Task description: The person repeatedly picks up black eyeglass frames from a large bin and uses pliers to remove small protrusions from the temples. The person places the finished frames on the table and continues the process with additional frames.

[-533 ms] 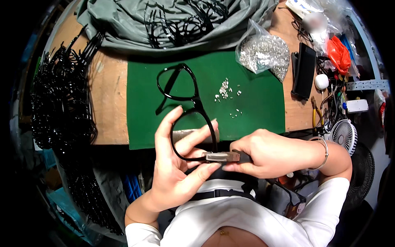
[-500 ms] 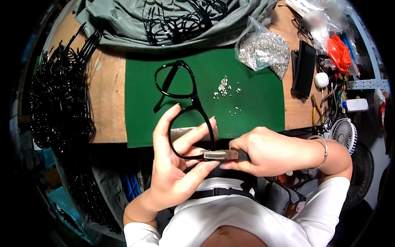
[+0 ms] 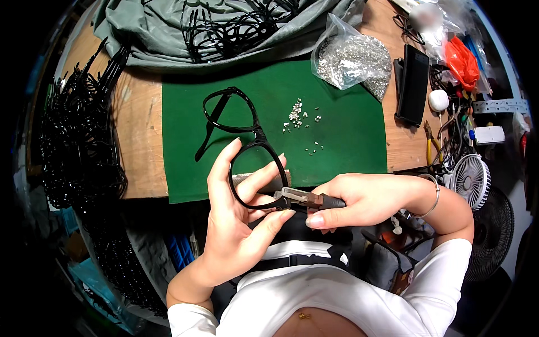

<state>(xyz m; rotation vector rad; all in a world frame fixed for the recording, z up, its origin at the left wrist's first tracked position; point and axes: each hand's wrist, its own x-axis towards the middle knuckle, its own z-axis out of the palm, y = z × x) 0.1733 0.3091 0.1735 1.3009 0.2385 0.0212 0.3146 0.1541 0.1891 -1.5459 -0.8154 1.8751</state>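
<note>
My left hand holds a black eyeglass frame by its near rim, fingers spread around and through the lens opening. One temple arm is folded out at the far end, over the green mat. My right hand is closed on pliers with a dark handle. Their pale-covered jaws meet the near end corner of the frame, just above my left thumb; whether they grip it I cannot tell. Small silver pieces lie loose on the green mat beyond my hands.
A clear bag of silver pieces stands at the mat's far right. Black frames are heaped on grey cloth and hang at the left. At right are a black phone, yellow-handled pliers and a small white fan.
The pliers have turned, so more of their joint and dark handle shows, and their jaws have shifted up along the frame's corner. My right thumb has straightened. The view has shifted slightly.
</note>
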